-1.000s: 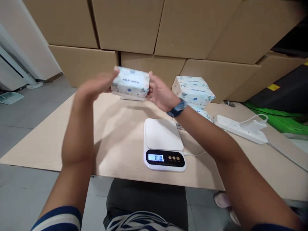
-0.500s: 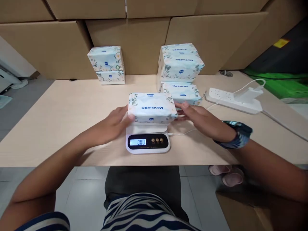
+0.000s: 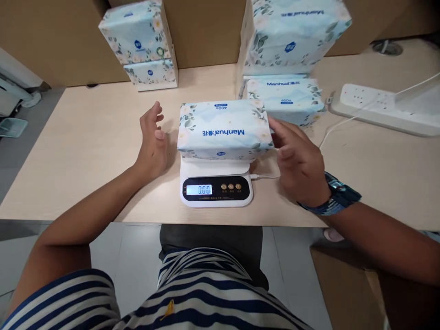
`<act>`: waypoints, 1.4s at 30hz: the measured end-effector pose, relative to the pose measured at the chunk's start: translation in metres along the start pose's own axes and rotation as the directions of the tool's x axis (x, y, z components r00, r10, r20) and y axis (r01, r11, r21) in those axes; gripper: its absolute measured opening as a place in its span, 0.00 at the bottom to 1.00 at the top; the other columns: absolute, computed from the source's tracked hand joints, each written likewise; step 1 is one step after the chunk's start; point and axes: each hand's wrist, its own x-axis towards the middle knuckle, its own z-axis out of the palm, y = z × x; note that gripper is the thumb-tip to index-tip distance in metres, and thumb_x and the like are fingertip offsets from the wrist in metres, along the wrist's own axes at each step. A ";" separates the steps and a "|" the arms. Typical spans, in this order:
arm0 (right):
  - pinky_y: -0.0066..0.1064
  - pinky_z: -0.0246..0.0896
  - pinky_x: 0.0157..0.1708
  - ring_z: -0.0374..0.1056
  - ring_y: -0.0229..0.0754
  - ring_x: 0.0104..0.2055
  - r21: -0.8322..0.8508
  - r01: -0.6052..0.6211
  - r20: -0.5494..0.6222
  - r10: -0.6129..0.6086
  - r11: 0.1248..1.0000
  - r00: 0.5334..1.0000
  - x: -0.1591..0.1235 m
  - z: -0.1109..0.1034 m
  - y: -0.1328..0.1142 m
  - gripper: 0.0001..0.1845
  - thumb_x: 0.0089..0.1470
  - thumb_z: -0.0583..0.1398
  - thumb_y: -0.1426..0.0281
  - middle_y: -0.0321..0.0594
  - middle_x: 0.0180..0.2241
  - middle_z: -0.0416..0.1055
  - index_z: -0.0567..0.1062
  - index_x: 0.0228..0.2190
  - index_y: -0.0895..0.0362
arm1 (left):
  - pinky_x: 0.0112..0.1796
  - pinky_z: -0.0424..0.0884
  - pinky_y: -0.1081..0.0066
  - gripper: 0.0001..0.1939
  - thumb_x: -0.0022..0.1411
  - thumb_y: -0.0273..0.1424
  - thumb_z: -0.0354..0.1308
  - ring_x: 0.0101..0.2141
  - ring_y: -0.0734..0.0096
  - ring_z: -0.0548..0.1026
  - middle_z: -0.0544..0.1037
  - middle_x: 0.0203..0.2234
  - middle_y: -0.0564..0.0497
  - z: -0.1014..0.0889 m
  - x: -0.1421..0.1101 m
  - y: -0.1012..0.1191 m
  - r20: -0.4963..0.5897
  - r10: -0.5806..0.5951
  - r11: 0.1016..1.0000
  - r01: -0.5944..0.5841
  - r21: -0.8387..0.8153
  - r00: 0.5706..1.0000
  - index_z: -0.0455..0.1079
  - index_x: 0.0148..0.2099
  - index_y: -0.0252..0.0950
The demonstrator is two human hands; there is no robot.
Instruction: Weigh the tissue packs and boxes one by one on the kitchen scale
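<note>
I saw through the head feed the oblong white-and-blue floral tissue pack [image 3: 225,128] on the flat white plastic scale [image 3: 216,200]. Left of the scale, the left hand [image 3: 151,146] had its grip open, apart from the pack. Right of the scale, the right hand [image 3: 304,167] had its grip loosely open beside the pack; I couldn't tell whether its fingers touched.

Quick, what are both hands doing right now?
Left hand: open, holding nothing, apart from the tissue pack.
Right hand: open, loosely curled at the pack's end; I can't tell if it's touching.
</note>
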 end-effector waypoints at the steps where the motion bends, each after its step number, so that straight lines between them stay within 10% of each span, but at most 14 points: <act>1: 0.51 0.83 0.59 0.80 0.54 0.61 0.021 -0.003 0.007 0.003 1.000 1.000 -0.001 0.000 0.000 0.32 0.75 0.54 0.47 0.46 0.66 0.77 0.74 0.70 0.44 | 0.72 0.60 0.43 0.48 0.67 0.75 0.29 0.74 0.42 0.60 0.55 0.75 0.46 -0.001 0.000 0.001 0.015 0.010 1.000 -0.010 0.001 1.000 0.49 0.78 0.60; 8: 0.52 0.80 0.65 0.72 0.58 0.72 0.071 -0.053 0.095 0.046 0.996 0.994 -0.001 -0.003 0.008 0.34 0.74 0.54 0.44 0.45 0.72 0.72 0.70 0.72 0.42 | 0.74 0.54 0.46 0.44 0.66 0.75 0.30 0.75 0.47 0.49 0.41 0.78 0.67 -0.006 0.004 -0.024 0.124 0.142 0.990 -0.138 -0.041 0.982 0.36 0.78 0.69; 14: 0.56 0.69 0.75 0.66 0.55 0.77 0.084 -0.038 0.134 0.027 0.996 0.991 0.000 -0.004 0.018 0.32 0.74 0.54 0.44 0.34 0.74 0.68 0.67 0.73 0.37 | 0.70 0.66 0.42 0.44 0.70 0.71 0.33 0.73 0.42 0.61 0.42 0.81 0.51 0.010 0.003 -0.038 0.024 0.286 0.951 -0.281 -0.128 0.958 0.43 0.80 0.64; 20: 0.42 0.70 0.74 0.67 0.48 0.76 0.143 0.000 0.173 -0.025 0.990 0.985 0.001 -0.001 0.027 0.31 0.76 0.54 0.48 0.25 0.76 0.63 0.61 0.75 0.30 | 0.78 0.53 0.43 0.44 0.67 0.73 0.38 0.80 0.46 0.54 0.52 0.80 0.50 0.018 0.006 -0.039 -0.013 0.222 0.960 -0.221 -0.172 0.975 0.57 0.77 0.62; 30: 0.53 0.69 0.74 0.64 0.53 0.78 0.179 0.036 0.162 -0.066 0.983 0.985 -0.004 0.002 0.045 0.36 0.75 0.52 0.43 0.35 0.77 0.63 0.56 0.77 0.32 | 0.80 0.49 0.41 0.45 0.64 0.74 0.46 0.82 0.43 0.47 0.52 0.81 0.50 0.021 0.006 -0.036 -0.021 0.134 0.964 -0.135 -0.227 0.991 0.63 0.74 0.59; 38: 0.54 0.73 0.70 0.69 0.50 0.74 0.209 0.113 0.083 -0.133 0.971 0.988 0.002 0.007 0.041 0.37 0.73 0.55 0.45 0.36 0.73 0.69 0.53 0.77 0.27 | 0.79 0.54 0.46 0.48 0.63 0.77 0.44 0.82 0.48 0.50 0.51 0.81 0.52 0.019 0.004 -0.033 -0.018 0.130 0.971 -0.131 -0.201 0.991 0.60 0.75 0.60; 42: 0.59 0.67 0.73 0.62 0.52 0.79 0.278 -0.039 0.069 0.021 0.960 0.997 -0.004 0.005 0.033 0.35 0.72 0.51 0.39 0.29 0.77 0.64 0.54 0.75 0.21 | 0.77 0.59 0.50 0.47 0.66 0.75 0.41 0.79 0.50 0.55 0.50 0.81 0.53 0.013 0.003 -0.040 -0.048 0.150 0.969 -0.157 -0.192 0.988 0.50 0.79 0.63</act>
